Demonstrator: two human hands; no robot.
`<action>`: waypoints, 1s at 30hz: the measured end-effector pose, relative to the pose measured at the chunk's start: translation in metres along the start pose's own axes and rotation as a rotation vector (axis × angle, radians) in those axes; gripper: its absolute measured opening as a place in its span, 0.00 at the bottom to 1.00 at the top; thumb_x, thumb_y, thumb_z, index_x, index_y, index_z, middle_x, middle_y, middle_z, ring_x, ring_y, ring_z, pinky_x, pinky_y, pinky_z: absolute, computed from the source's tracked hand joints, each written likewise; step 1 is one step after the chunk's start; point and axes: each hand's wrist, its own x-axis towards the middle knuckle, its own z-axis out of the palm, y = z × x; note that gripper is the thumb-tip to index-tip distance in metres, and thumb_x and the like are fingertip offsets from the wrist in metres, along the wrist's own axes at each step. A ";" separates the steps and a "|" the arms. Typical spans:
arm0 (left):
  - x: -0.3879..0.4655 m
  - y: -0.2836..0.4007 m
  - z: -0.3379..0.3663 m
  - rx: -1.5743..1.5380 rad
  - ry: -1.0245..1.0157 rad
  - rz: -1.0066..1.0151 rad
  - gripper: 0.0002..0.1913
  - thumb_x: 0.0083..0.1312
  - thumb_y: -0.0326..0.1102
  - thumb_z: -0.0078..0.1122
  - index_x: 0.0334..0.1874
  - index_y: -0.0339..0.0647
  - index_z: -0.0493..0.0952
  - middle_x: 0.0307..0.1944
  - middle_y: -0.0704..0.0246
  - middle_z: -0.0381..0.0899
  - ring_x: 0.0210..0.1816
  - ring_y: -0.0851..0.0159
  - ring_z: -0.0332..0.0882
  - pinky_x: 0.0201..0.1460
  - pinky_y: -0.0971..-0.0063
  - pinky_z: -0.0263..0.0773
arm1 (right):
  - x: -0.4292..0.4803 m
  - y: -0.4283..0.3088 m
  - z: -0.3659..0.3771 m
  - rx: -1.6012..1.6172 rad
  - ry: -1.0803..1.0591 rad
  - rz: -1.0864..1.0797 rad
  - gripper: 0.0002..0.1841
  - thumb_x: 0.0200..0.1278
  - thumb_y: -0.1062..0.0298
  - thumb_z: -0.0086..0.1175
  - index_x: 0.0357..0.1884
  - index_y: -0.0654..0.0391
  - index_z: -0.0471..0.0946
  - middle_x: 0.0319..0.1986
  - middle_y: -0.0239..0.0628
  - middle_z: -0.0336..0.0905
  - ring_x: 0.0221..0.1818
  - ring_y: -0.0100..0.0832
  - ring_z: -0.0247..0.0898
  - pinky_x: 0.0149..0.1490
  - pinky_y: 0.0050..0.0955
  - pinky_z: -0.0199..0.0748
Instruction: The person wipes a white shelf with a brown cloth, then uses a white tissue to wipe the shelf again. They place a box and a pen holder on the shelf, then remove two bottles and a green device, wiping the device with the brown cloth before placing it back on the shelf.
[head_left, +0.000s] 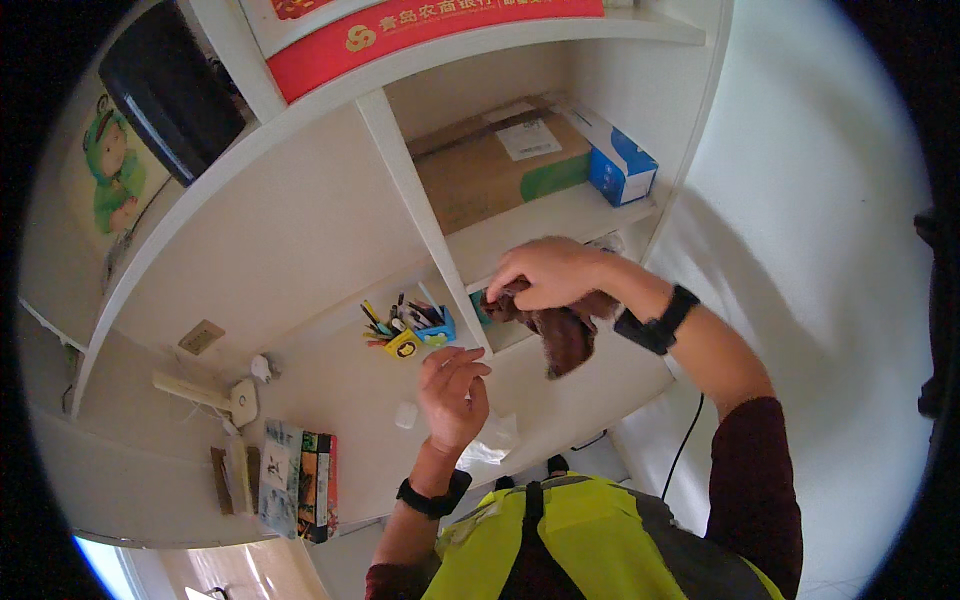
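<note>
A dark brown cloth (566, 341) hangs from my right hand (551, 274), its fingers closed around a bunched part of it. The hand is in front of the lower shelf compartment (510, 341) on the right, and the cloth's loose end droops below. My left hand (454, 397) is raised over the white desk (337, 401) with bent fingers apart and nothing seen in it. Just beyond it stand a yellow pen holder (403, 345) and a blue pen holder (436, 330), both full of pens. A clear plastic bag (491, 442) lies beside the left wrist, partly hidden.
Above the right hand, a cardboard box (480, 180) and a blue-and-white box (622, 172) occupy a shelf. Several books (300, 480), a white desk lamp (240, 401) and a plug (261, 367) are at left. A white wall (810, 300) bounds the right; a black cable (684, 446) hangs there.
</note>
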 end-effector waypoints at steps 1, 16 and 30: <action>0.001 -0.001 -0.001 -0.025 0.016 -0.029 0.10 0.48 0.18 0.57 0.30 0.41 0.78 0.39 0.66 0.85 0.46 0.55 0.78 0.49 0.62 0.73 | -0.012 0.004 0.008 0.071 0.065 -0.044 0.19 0.48 0.65 0.54 0.46 0.54 0.82 0.42 0.41 0.83 0.45 0.40 0.79 0.51 0.37 0.75; -0.007 0.020 0.005 -0.489 -0.271 -0.507 0.24 0.63 0.39 0.67 0.60 0.40 0.73 0.51 0.60 0.78 0.52 0.58 0.75 0.57 0.65 0.70 | -0.076 -0.004 0.111 1.792 0.678 0.057 0.35 0.47 0.71 0.42 0.65 0.55 0.64 0.58 0.37 0.70 0.61 0.36 0.67 0.69 0.34 0.62; -0.011 0.025 -0.002 -0.510 -0.026 -0.408 0.07 0.61 0.25 0.64 0.41 0.36 0.78 0.39 0.63 0.78 0.42 0.61 0.76 0.48 0.72 0.73 | -0.084 -0.045 0.150 1.422 0.418 0.078 0.53 0.44 0.64 0.76 0.72 0.55 0.54 0.62 0.38 0.66 0.63 0.35 0.65 0.69 0.35 0.62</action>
